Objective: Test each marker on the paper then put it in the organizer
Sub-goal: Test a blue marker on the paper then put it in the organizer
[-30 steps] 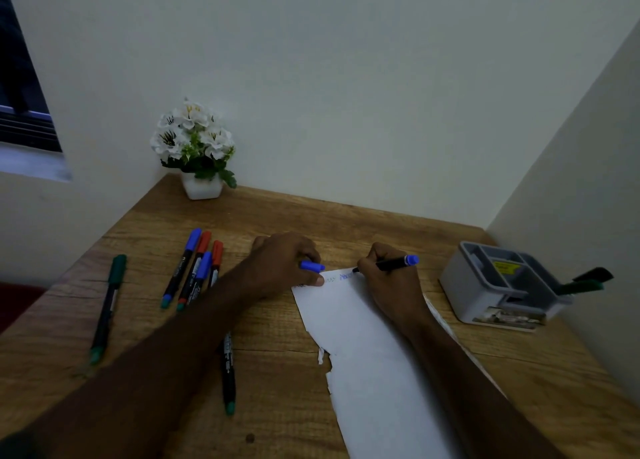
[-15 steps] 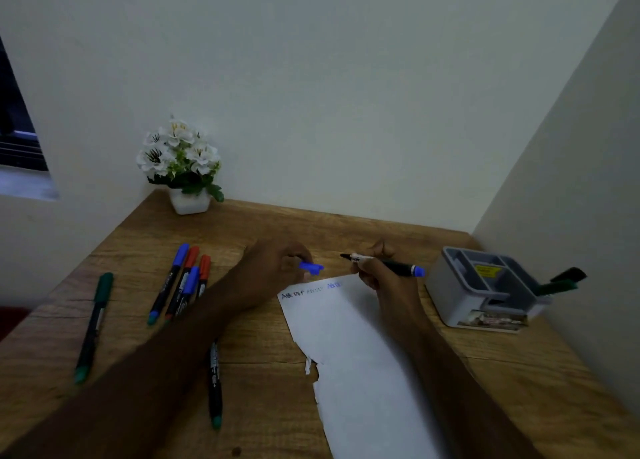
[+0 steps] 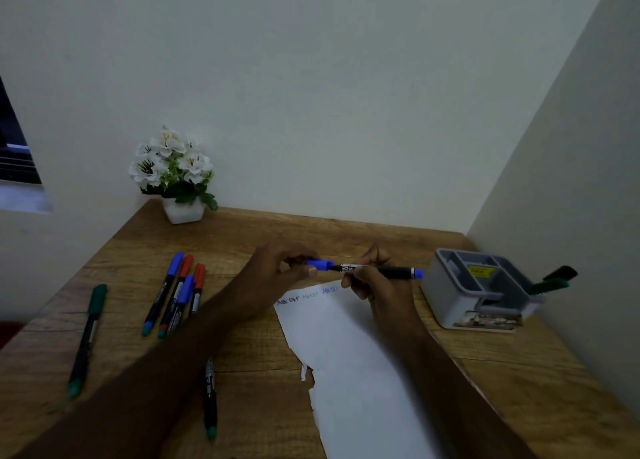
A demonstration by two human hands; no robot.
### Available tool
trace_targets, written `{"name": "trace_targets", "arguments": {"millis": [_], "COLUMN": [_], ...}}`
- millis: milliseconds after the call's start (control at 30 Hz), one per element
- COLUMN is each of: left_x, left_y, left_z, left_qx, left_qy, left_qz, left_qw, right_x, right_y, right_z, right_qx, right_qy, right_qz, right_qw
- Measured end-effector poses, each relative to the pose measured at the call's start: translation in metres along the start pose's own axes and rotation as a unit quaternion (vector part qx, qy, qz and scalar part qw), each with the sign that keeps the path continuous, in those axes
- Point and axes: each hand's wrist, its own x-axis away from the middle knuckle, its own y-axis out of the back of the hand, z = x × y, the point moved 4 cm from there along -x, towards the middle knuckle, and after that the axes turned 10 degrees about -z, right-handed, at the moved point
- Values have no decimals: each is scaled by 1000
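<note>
I am seeing my right hand [image 3: 379,287] gripping the slim black marker [image 3: 388,271], left hand [image 3: 277,275] fingers pinching its blue plastic cap [image 3: 320,264], above torn white paper [image 3: 349,354] on the grainy wooden tabletop [image 3: 263,347].

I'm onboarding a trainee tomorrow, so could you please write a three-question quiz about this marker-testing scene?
1. True or false: the organizer already holds markers.
2. What does the left hand hold? A) blue cap B) paper C) green marker
3. Fill in: the right hand holds the ____ marker.

Key: 1 true, dark and green ones stick out of its right side. 2 A, the blue cap, at the marker's tip. 3 blue.
</note>
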Motion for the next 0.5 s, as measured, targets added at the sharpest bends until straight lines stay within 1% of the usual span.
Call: {"name": "trace_targets", "arguments": {"millis": [167,300,500], "left_x": [1,1,3], "left_y": [-4,-3,-3], "left_z": [-5,-11,-18], "left_qx": [19,35,17], "left_qy": [-20,-53,-74], "left_qz": [19,13,-8], "left_qw": [999,998,997], "right_x": [0,-2,-6], "right_y": [-1,-1,-2], "right_z": [-3,-6,-8], "right_qx": [22,-11,-63], "right_qy": [2,-18,-79], "right_qz": [32,40,58], "right_qw": [999,999,993]}}
